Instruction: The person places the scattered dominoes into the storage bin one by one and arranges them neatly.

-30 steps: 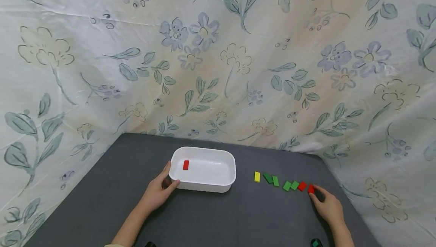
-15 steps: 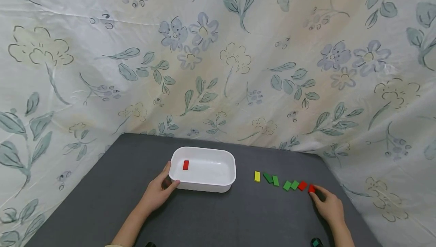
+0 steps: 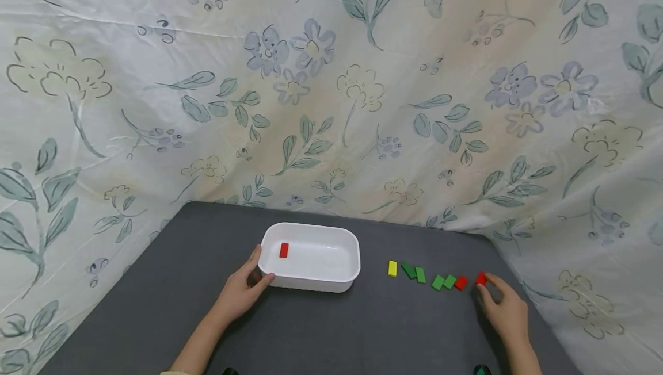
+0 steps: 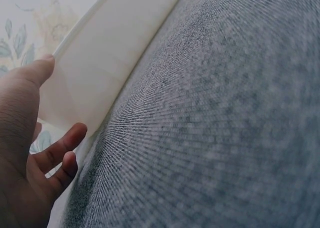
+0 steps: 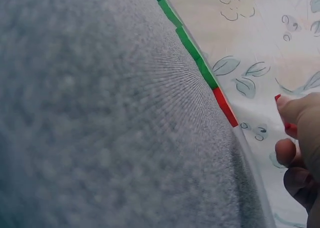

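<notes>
My left hand holds the near left corner of a white plastic tub. In the left wrist view its thumb lies at the tub's rim, with the other fingers low beside the wall. One small red block lies inside the tub, toward the left. At the right end of a row of blocks, my right hand pinches another red block between thumb and fingers. In the right wrist view that block is raised off the tabletop and mostly covered by the fingers.
Left of the right hand, a red block, several green blocks and a yellow block lie on the dark grey tabletop. A floral cloth hangs behind the table. A dark object shows by the right wrist.
My right hand has lifted the pinched red block and moved it slightly right and away from the row. The left hand and the tub hold their place.
</notes>
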Demonstrator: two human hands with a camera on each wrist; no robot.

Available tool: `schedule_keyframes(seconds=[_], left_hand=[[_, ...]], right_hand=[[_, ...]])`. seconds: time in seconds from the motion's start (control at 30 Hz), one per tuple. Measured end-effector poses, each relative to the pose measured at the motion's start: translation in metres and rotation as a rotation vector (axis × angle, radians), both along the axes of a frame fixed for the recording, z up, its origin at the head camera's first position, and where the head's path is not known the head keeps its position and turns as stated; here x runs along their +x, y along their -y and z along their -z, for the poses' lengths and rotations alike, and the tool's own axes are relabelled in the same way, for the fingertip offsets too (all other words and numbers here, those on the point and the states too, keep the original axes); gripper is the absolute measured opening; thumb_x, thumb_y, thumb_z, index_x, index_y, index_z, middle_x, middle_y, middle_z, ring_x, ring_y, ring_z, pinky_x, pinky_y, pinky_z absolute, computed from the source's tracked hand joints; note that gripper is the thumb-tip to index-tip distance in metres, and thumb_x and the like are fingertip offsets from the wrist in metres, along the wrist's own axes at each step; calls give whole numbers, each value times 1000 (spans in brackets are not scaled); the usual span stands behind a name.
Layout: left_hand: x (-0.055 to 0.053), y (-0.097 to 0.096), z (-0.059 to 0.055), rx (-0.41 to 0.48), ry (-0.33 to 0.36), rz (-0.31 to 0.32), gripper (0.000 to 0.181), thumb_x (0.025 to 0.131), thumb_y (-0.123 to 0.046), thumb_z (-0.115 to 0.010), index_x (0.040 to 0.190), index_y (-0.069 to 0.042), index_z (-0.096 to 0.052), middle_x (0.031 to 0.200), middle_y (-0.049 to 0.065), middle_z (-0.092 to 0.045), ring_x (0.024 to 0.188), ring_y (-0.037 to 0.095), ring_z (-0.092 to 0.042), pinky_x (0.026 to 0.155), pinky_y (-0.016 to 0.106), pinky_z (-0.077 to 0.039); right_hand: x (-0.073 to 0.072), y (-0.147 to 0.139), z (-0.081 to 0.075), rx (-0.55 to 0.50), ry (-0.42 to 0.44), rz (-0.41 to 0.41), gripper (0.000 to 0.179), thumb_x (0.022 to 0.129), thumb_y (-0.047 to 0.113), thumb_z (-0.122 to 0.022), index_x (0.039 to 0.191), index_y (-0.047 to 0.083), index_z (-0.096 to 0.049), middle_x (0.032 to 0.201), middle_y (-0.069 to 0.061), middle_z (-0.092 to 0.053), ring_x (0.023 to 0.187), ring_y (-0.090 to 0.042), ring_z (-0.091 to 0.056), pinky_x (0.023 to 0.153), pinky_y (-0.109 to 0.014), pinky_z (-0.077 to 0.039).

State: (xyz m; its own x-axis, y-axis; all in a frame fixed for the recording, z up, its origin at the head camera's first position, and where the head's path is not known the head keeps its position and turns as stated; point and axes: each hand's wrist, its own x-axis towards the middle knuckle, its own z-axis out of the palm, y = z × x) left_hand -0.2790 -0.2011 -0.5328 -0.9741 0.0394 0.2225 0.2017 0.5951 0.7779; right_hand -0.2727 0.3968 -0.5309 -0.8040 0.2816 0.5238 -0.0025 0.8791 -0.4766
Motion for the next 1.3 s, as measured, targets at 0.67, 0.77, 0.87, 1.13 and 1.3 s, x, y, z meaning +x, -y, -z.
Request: schedule_keyframes(seconds=[0.67,0.77,0.87,1.13,1.3], left_hand=[[3,-8,-5,163,75,-26,89,97,-31,-80,167,-9,-30,93,5,-63,81,16,-53,65,25,-45],[2,-6,-6,193,82,-21,90,97,-30,-80,168,-8,-29,98,5,-68,82,15,-57,67,26,-47],[0,-3,-6,203,89,-18,91,97,-31,-80,168,-9,-28,103,7,-72,84,15,-59,68,26,-48],[0,-1,-10,193,96,-10,91,97,-31,-80,168,-9,-28,103,7,-72,84,17,-59,68,27,-47],[0,-2,-10,186,104,-13,91,96,-31,-80,168,-10,-29,108,9,-73,85,17,-60,68,27,-47]], right_hand=[[3,38,-24,-13,-136,-89,38,91,9,-84,126,-1,-75,127,-26,-71,51,14,-49,49,-12,-40],[-4,53,-29,-21,-130,-118,38,91,9,-83,127,0,-74,127,-25,-71,52,10,-53,49,-13,-41],[-13,70,-32,-33,-128,-154,38,92,10,-83,128,-1,-74,129,-24,-71,49,9,-50,47,-17,-41],[-37,116,-39,-72,-97,-258,38,97,14,-79,133,1,-72,134,-22,-69,40,4,-38,42,-24,-38],[-45,146,-42,-97,-74,-305,39,97,13,-79,134,1,-72,137,-21,-68,44,-2,-49,45,-25,-43]])
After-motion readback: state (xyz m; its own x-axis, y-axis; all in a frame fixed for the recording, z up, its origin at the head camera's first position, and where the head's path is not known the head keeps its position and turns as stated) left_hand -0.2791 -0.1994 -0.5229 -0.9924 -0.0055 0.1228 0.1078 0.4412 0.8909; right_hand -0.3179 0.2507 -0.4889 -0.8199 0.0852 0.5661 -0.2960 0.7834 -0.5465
